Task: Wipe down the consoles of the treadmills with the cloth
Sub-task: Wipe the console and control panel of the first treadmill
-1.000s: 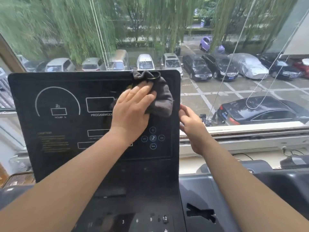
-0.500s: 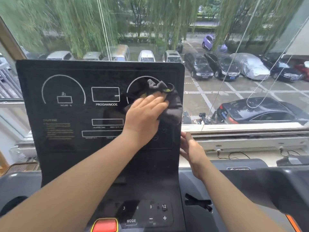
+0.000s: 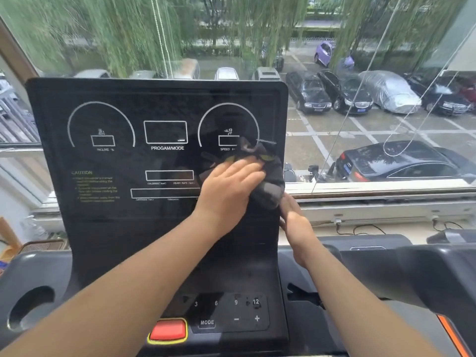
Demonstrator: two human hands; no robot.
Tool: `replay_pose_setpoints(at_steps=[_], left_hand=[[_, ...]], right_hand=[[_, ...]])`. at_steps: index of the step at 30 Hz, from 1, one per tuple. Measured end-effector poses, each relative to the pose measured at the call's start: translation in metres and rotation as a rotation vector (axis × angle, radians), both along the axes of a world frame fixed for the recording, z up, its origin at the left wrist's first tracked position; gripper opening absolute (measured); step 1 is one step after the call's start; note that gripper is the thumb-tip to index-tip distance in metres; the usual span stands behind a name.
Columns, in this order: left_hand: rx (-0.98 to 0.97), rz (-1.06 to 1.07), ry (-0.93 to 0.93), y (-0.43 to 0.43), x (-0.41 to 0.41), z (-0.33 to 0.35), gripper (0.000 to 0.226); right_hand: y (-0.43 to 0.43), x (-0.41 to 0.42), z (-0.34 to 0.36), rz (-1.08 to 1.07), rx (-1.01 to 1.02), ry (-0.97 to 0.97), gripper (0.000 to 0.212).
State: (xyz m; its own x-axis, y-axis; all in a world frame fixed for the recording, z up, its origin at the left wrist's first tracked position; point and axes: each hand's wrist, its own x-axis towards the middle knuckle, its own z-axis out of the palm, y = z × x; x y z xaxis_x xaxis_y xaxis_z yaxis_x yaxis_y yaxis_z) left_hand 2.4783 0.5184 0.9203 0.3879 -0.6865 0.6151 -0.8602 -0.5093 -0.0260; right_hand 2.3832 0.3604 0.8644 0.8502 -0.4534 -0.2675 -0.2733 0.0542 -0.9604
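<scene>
Outside, parked cars (image 3: 309, 94) (cloth (image 3: 268, 176) over console (image 3: 116, 215))

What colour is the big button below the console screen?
The button is red with a yellow rim, seen clearly in the head view.

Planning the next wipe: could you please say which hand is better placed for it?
Left: the left hand presses the cloth flat on the console; the right hand only sits at its edge.

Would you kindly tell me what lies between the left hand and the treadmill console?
The dark cloth lies there, pressed against the console by the left hand with straight fingers, as the head view shows.
</scene>
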Motion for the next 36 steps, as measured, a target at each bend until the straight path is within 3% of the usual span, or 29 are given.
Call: replay_pose_setpoints(at_steps=[3,8,10,13,17,19,23,27,29,33,36], left_hand=[[-0.022,-0.022,0.059,-0.006,-0.02,-0.024,0.041],[0.16,-0.152,-0.001,0.006,-0.015,-0.026,0.034],[0.221,-0.144,-0.062,0.02,-0.001,-0.01,0.036],[0.085,0.0,-0.098,0.049,0.029,0.017,0.042],[-0.185,0.268,0.075,0.062,0.028,0.015,0.057],[-0.225,0.291,0.134,0.055,0.006,-0.007,0.058],[0.035,0.042,0.036,0.064,-0.01,-0.034,0.045],[0.326,-0.087,-0.154,0.099,0.011,-0.009,0.039],[0.246,0.034,-0.127,0.114,0.02,0.001,0.043],[-0.08,0.367,0.139,0.084,-0.004,-0.017,0.063],[-0.071,0.187,0.151,0.036,-0.029,-0.035,0.045]], right_hand=[[0.0,-0.001,0.003,-0.016,-0.008,0.017,0.039],[-0.003,0.0,-0.002,-0.014,0.011,0.053,0.059],[-0.004,0.004,-0.001,-0.018,0.028,0.031,0.051],[-0.007,0.008,0.005,0.016,0.006,0.023,0.033],[-0.002,0.01,0.006,0.004,-0.112,0.097,0.04],[0.002,0.008,0.006,-0.015,-0.161,0.084,0.045],[0.003,0.004,0.008,-0.033,-0.209,0.081,0.042],[0.0,0.004,0.008,-0.044,-0.206,0.076,0.043],[-0.001,0.004,0.007,-0.037,-0.21,0.075,0.043],[0.001,0.005,0.006,-0.044,-0.242,0.055,0.042],[0.002,0.006,0.007,-0.036,-0.288,0.044,0.04]])
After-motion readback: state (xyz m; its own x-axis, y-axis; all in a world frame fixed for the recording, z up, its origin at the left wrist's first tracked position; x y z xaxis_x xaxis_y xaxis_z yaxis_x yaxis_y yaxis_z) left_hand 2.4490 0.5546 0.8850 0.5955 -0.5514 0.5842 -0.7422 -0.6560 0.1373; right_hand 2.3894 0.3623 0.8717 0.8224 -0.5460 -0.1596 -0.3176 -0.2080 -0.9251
